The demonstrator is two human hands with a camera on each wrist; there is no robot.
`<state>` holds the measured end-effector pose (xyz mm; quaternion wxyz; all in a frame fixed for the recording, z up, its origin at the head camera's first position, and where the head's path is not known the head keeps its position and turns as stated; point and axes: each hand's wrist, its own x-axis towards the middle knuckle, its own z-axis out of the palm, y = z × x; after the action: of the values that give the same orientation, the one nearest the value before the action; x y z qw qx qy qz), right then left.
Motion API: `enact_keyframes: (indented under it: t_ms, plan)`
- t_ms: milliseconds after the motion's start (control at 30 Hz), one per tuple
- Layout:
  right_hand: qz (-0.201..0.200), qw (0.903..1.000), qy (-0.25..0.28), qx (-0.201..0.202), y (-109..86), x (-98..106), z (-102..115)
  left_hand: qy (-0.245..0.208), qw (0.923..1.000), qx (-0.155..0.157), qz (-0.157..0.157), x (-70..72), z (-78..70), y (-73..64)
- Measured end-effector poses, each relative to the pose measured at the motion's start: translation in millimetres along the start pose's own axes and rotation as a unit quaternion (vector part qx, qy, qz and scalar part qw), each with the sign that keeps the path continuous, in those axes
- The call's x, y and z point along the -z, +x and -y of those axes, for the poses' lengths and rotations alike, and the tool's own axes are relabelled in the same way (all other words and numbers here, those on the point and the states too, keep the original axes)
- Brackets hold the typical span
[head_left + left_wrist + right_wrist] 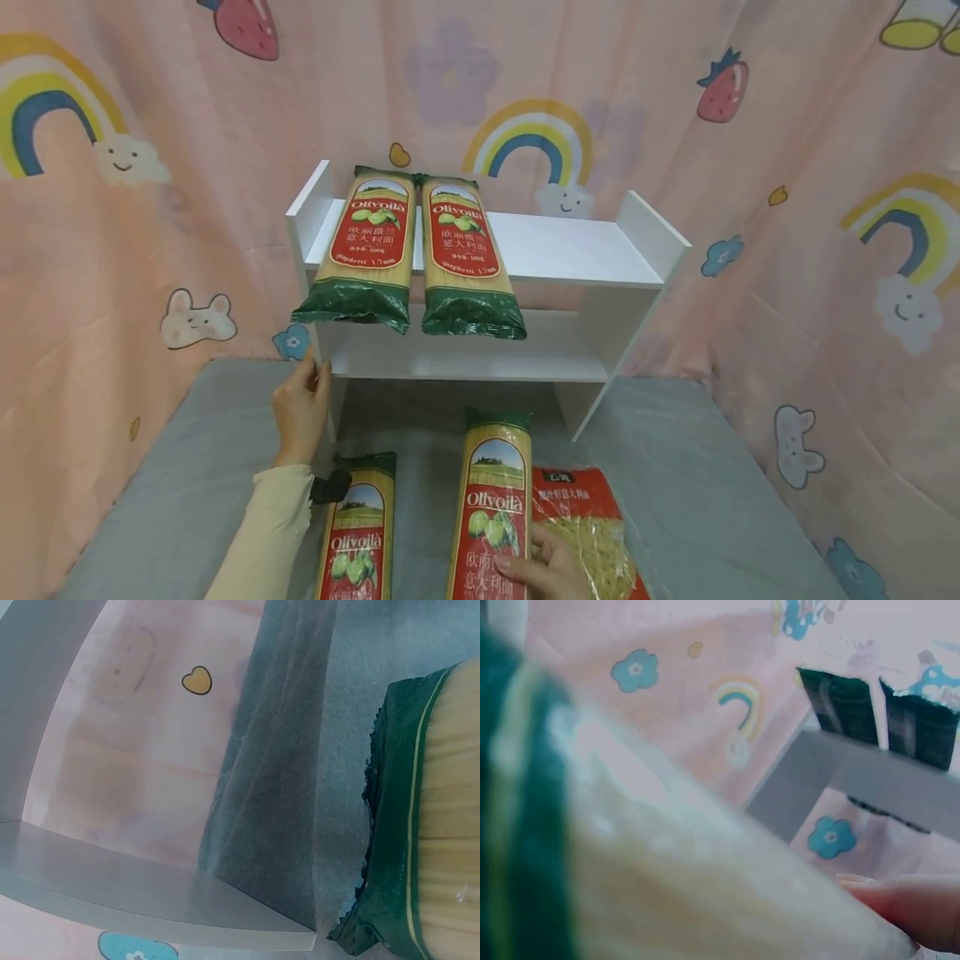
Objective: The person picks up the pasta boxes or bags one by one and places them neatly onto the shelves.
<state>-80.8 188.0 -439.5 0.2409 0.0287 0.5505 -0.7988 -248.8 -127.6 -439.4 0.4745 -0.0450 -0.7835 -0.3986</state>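
Note:
My right hand grips a pack of spaghetti by its right edge, thumb across the red label. In the right wrist view that pack is blurred and close, with a fingertip at its edge. My left hand holds the left side panel of a white two-tier shelf near the middle board. Two matching spaghetti packs lie side by side on the top board, their green lower ends jutting over its front. Another spaghetti pack lies below on the grey cloth, by my left forearm.
A red-topped bag of pasta lies partly behind my right hand. Grey cloth covers the surface under the shelf. A pink patterned curtain hangs behind and at both sides. The shelf's middle board sits under the jutting packs.

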Motion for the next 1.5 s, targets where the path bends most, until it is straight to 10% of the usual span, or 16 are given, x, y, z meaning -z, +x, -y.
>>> enact_keyframes:
  t_ms: [700,1233,1500]
  plan:
    - [-0.004,0.9918,-0.073,0.105,-56.5,41.1,91.6,-0.028,0.9995,-0.006,0.01,-20.9,-10.3,5.1]
    - [-0.065,0.9769,-0.117,0.167,-60.9,20.0,138.5,0.005,0.9997,-0.025,-0.002,0.7,-1.0,-1.5]
    - [0.012,0.9675,-0.088,0.237,-48.8,7.0,177.0,0.01,0.9998,-0.018,-0.005,2.6,-3.0,-4.8]
